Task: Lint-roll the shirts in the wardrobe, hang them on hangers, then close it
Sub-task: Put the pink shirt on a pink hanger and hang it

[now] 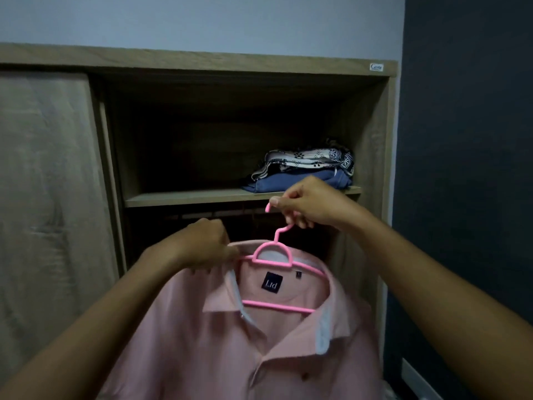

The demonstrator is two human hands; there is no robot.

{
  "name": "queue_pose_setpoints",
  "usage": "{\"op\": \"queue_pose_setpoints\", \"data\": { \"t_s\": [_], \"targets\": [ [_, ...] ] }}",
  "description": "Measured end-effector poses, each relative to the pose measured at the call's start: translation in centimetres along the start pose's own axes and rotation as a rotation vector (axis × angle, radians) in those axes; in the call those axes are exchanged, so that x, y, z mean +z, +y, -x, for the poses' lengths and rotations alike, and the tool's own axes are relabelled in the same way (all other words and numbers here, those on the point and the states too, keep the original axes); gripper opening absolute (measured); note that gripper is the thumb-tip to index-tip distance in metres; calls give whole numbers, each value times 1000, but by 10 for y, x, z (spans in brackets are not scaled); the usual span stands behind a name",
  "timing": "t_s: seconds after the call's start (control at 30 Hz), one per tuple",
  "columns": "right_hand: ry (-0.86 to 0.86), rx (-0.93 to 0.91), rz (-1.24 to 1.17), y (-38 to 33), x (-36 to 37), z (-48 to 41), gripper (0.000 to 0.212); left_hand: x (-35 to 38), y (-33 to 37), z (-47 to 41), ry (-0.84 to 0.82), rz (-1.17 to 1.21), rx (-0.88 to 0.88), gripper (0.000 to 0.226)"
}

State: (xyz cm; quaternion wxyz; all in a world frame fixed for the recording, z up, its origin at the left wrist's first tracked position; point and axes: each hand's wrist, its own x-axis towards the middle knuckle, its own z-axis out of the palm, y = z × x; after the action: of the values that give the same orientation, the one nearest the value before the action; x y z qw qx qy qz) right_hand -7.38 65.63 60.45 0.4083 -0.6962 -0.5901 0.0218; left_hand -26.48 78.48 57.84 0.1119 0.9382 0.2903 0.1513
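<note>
A pink collared shirt (219, 336) with a dark "Ltd" label hangs on a pink plastic hanger (272, 254) in front of the open wardrobe (372, 134). My right hand (310, 204) is shut on the hanger's hook, just below the shelf edge. My left hand (203, 245) pinches the shirt's collar and the hanger's left arm at the shoulder. The shirt's lower part runs out of view at the bottom. A hanging rail (202, 216) shows dimly in the dark space under the shelf.
On the wardrobe shelf (184, 197) lies a folded stack: a patterned black-and-white garment (308, 158) on a blue one (291, 183). A sliding wooden door (49, 183) covers the left half. A dark wall (467, 168) stands at right.
</note>
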Motion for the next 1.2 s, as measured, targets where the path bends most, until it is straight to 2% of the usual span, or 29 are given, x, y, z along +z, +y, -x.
{"op": "queue_pose_setpoints", "data": {
  "t_s": [0.13, 0.23, 0.3, 0.43, 0.47, 0.57, 0.6, 0.77, 0.9, 1.03, 1.13, 1.2],
  "targets": [
    [177, -74, -18, -5, -2, 0, 33, 2, -1, 7, -92, -68, -49, 35],
    [142, -89, 102, -6, 5, -2, 38, 3, 2, 13, -211, -76, -92, 31],
    [165, -98, 104, -4, 8, -2, 38, 3, 2, 16, -249, -59, -107, 33],
    [104, -84, 77, 2, 12, 0, 29, 9, -1, 21, -306, -65, -105, 42],
    [119, -94, 71, 4, 12, 0, 28, 11, -1, 21, -262, -78, -75, 49],
    [197, -149, 71, 4, 9, 3, 33, 17, -8, 7, 170, -188, 123, 71],
    [217, -168, 75, 2, 8, 4, 34, 21, -12, -2, 258, -184, 185, 73],
    [266, -230, 36, 4, 5, 9, 25, 59, -22, -31, 171, 92, 305, 67],
    [174, -140, 21, 30, -4, 19, 26, 70, -27, -40, 238, 223, 166, 75],
    [-20, -3, 163, 82, 10, 41, 45, 63, -37, -46, 213, 393, 35, 68],
    [-16, 31, 162, 102, 15, 49, 51, 63, -36, -50, 114, 486, -8, 62],
    [-74, 62, 197, 104, 11, 48, 52, 67, -30, -50, 37, 473, -16, 74]
  ]
}}
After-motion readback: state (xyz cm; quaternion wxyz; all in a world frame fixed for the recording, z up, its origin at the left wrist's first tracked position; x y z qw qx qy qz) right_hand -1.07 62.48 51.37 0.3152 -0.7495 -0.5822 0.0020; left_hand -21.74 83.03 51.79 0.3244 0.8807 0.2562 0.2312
